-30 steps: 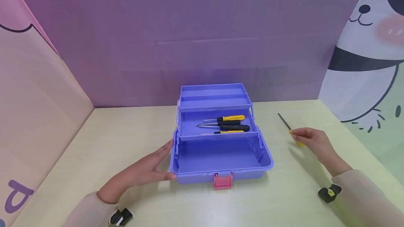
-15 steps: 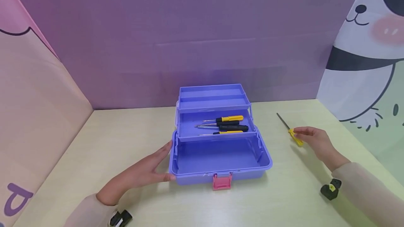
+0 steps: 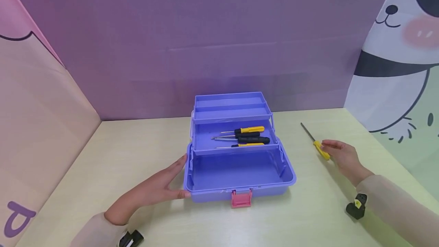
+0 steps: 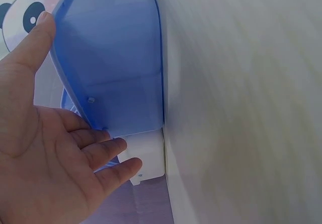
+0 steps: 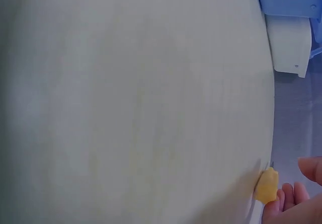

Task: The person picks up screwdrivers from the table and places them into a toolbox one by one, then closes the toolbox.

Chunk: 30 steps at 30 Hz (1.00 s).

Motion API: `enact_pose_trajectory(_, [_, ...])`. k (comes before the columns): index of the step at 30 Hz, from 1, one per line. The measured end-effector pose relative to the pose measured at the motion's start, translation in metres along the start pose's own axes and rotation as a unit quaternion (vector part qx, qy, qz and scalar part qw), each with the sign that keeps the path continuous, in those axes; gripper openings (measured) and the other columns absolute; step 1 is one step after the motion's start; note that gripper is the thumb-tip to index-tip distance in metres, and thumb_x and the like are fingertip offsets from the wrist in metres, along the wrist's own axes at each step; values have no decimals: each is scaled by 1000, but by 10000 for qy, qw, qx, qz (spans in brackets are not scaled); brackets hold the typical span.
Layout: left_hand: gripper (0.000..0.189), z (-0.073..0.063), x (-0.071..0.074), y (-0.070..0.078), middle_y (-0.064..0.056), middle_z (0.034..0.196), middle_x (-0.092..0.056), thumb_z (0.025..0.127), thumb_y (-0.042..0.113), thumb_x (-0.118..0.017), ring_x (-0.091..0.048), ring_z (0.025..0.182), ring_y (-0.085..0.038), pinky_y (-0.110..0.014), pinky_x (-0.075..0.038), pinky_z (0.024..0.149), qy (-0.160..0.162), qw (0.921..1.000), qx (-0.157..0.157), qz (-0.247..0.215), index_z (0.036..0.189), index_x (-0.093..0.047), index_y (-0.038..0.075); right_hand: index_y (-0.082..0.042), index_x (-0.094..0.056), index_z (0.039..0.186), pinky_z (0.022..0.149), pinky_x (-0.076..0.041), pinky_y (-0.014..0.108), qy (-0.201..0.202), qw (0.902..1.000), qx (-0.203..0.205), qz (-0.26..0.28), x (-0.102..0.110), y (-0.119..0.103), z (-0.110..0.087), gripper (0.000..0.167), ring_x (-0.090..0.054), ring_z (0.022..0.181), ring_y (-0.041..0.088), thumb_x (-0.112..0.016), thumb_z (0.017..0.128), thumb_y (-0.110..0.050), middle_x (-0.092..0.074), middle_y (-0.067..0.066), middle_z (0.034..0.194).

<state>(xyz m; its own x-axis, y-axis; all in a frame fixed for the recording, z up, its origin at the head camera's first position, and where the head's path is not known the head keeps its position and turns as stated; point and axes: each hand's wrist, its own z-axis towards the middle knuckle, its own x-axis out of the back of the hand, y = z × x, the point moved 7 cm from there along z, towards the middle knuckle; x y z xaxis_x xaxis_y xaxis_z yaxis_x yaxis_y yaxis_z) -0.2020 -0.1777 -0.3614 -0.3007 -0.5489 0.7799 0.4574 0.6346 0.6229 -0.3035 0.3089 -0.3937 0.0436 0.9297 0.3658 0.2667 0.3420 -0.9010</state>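
Note:
A purple toolbox stands with its stepped trays raised and a pink latch at the front. My left hand rests against its left side, thumb and fingers spread straight; the left wrist view shows the palm beside the box wall. To the right of the box, a screwdriver with a yellow handle and dark shaft lies slanted on the table. My right hand is right beside that handle. In the right wrist view its thumb stands apart from the fingers, near the yellow handle.
Several screwdrivers with yellow or black handles lie in the middle tray. The top tray sits behind it. A purple wall closes off the back of the pale table, with printed panels at both sides.
A second ago my right fingers pinched the yellow screwdriver handle; they have let go and drawn slightly right, leaving it on the table. My left hand stays against the toolbox.

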Motion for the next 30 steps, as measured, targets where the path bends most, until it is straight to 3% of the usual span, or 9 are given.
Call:
enact_pose_trajectory(5, [102,1,0,0,-12,157,-9,82,47,-69,-15,141,-33,-52,-26,109,-5,10000,49,-52,151,-8,4,3,-39,139,74,-46,11,66,9999,-32,-77,0,3,2,55,-48,96,4,-59,94,-21,-50,11,130])
enact_pose_trajectory(12, [102,0,0,0,-13,157,-9,82,45,-70,-16,141,-34,-53,-27,108,10,10000,33,-75,151,-8,4,6,-35,140,79,-43,18,-34,9989,-156,-446,-5,4,-1,58,-45,115,26,-57,94,-20,-39,25,141])
enact_pose_trajectory(16, [101,0,1,0,-12,157,-10,82,45,-70,-17,141,-33,-53,-27,108,19,10000,18,-67,151,-8,5,8,-36,139,69,-44,12,-7,9988,-117,-475,-5,4,0,58,-51,97,12,-60,92,-17,-49,21,130])
enact_pose_trajectory(20, [101,0,1,-1,-12,157,-10,82,46,-69,-17,141,-33,-53,-28,108,30,10000,36,-17,151,-8,5,9,-36,137,70,-43,13,35,9990,-43,-450,-6,4,1,58,-50,87,3,-63,90,-13,-55,12,118])
enact_pose_trajectory(26, [101,0,0,-1,-14,157,-10,82,46,-69,-16,141,-35,-53,-27,108,16,10000,22,-18,151,-8,4,10,-37,135,73,-40,20,73,9981,-74,-612,-9,3,0,56,-46,103,23,-62,88,-8,-53,14,116])
enact_pose_trajectory(30, [101,0,1,0,-14,157,-10,82,46,-69,-16,141,-35,-53,-26,108,5,10000,13,15,151,-8,3,12,-39,132,67,-44,18,165,9970,-22,-760,-7,1,0,51,-48,98,24,-60,88,-5,-54,16,112])
